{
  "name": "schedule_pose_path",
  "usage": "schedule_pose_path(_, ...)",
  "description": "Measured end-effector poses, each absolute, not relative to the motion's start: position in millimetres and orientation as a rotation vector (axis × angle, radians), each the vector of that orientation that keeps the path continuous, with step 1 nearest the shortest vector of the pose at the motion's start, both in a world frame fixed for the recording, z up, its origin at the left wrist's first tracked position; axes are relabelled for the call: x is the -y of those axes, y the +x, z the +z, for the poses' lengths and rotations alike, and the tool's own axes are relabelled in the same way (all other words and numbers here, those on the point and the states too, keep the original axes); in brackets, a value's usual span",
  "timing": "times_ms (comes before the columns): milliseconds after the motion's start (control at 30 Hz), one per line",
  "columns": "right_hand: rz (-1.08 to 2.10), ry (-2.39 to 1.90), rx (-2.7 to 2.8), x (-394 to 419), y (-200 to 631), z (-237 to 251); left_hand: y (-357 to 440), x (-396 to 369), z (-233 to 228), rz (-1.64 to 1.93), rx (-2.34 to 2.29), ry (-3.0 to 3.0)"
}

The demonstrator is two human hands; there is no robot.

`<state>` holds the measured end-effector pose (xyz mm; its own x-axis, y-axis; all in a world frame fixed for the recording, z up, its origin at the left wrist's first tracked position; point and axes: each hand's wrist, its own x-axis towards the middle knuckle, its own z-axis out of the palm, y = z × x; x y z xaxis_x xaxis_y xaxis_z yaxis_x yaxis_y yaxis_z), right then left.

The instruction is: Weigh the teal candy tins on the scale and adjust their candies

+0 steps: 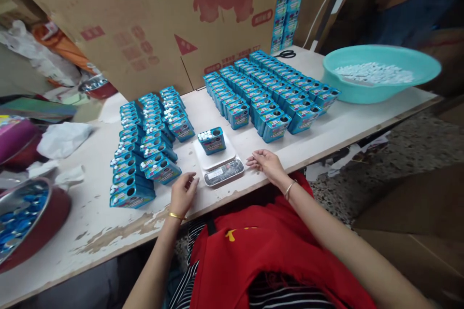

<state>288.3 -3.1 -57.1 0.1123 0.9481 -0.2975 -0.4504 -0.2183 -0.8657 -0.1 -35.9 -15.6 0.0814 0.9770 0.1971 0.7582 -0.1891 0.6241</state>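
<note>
A small white kitchen scale (224, 173) lies near the table's front edge. On its platform stands a blue printed box (212, 143), upright, with white pellets heaped over the left part of its top and a dark round hole at the right. My left hand (183, 193) rests just left of the scale, its fingers loosely curled with a gap to the thumb and nothing visible in them. To the right of the scale, my right hand (267, 165) hovers by the table edge, fingers loosely extended, also holding nothing visible.
Rows of blue boxes with white pellets (159, 166) stand left; more rows (273, 128) stand right. A turquoise basin (362, 92) of white pellets sits far right. A red bowl (60, 205) holds blue pieces. Scissors (286, 54) and a large carton (145, 24) are behind.
</note>
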Motion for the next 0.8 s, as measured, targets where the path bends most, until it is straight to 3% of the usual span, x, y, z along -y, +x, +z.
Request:
schedule_pose_path(167, 1.382, -1.159, 0.695, 8, 287, -55, 0, 45, -40, 0.911, -1.773, 1.896)
schedule_pose_path(533, 1.300, -1.247, 0.739, 11, 283, -57, -2, 25, -41, 0.921, -1.756, 1.780)
schedule_pose_path(667, 1.355, -1.236, 0.543, 11, 273, -45, 5, 14, -24, 0.998, -1.675, 1.856)
schedule_pose_path(800, 1.609, -1.029, 0.255, 8, 243, -12, 19, -15, 4, 1.082, -1.583, 2.020)
